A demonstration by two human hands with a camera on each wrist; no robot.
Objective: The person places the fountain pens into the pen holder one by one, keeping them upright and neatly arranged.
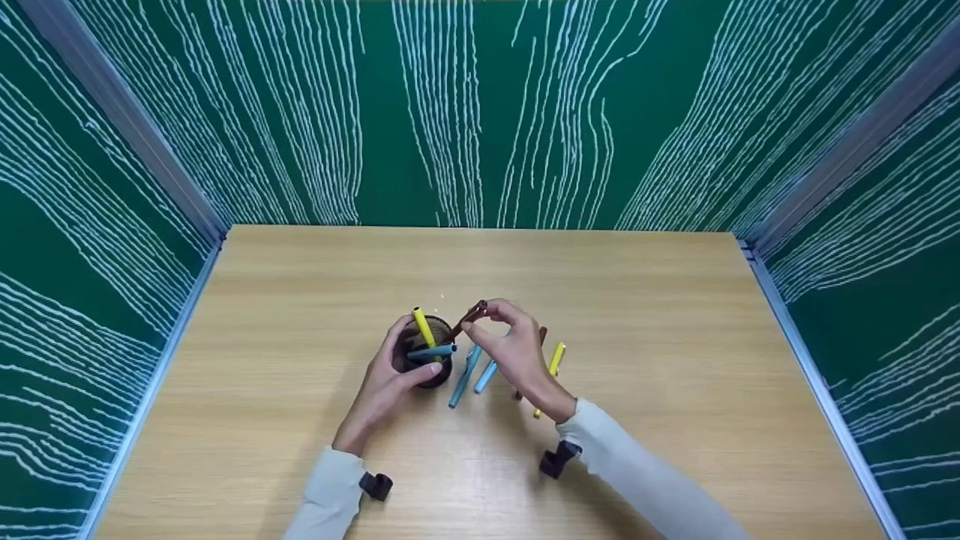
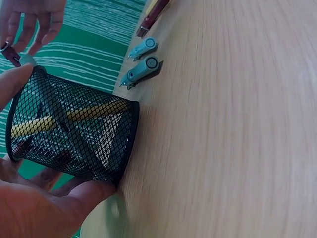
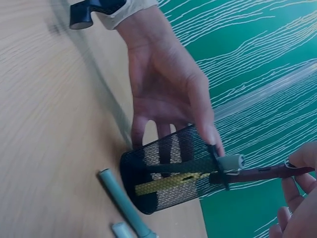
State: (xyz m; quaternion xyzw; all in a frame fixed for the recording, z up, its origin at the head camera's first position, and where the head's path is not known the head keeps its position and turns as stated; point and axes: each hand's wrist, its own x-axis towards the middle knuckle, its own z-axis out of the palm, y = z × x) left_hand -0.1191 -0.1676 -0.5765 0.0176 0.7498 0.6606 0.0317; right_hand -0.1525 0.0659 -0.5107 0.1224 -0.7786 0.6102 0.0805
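Left hand point(image 1: 390, 384), fingers wrapped round the mesh cup point(image 2: 81, 136) on the counter point(image 1: 637, 300); right hand point(image 1: 517, 352), fingers pinching a dark red pen point(image 3: 260, 174) partly inside; snagging the teal pen point(image 1: 432, 351) could tip the cup

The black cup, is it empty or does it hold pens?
The cup is not empty: a yellow pen and a teal pen show through its mesh.

In your left hand point(image 1: 384, 381), the black mesh cup point(image 2: 69, 141) has a yellow pen point(image 1: 423, 327) and a teal pen point(image 1: 433, 352); in your right hand point(image 1: 519, 356) is a reddish-brown pen point(image 3: 255, 174). Beyond your hands, wavy white lines point(image 1: 454, 112) streak the green wall point(image 1: 493, 112).
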